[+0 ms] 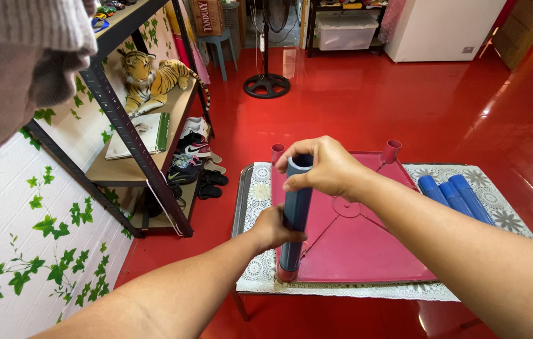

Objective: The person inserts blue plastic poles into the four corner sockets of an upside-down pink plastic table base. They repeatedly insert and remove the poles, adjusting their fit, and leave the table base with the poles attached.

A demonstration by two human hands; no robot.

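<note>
So the red glossy floor [404, 100] takes up most of the view, with a black metal shelf rack [122, 125] on the left against a white wall with ivy decals [21, 270]. A stuffed tiger [147, 78] lies on the rack's wooden shelf, and shoes [194, 157] sit on and beside the bottom level. Further back there's a white chest freezer [442, 25] and the round base of a standing fan [267, 86].

In the middle is a low table with a white lace cloth [260, 188], and on it a dark red plastic panel [360, 245] lying flat, with short round sockets sticking up at its corners. Three blue tubes [455, 194] lie side by side on the cloth, just right of the panel.

A fourth blue tube [296, 213] stands upright in the near-left corner socket. The right hand [320, 168] is clamped over its top end, fingers curled around the rim. The left hand [273, 229] wraps around the tube lower down, fingers closed on it.
</note>
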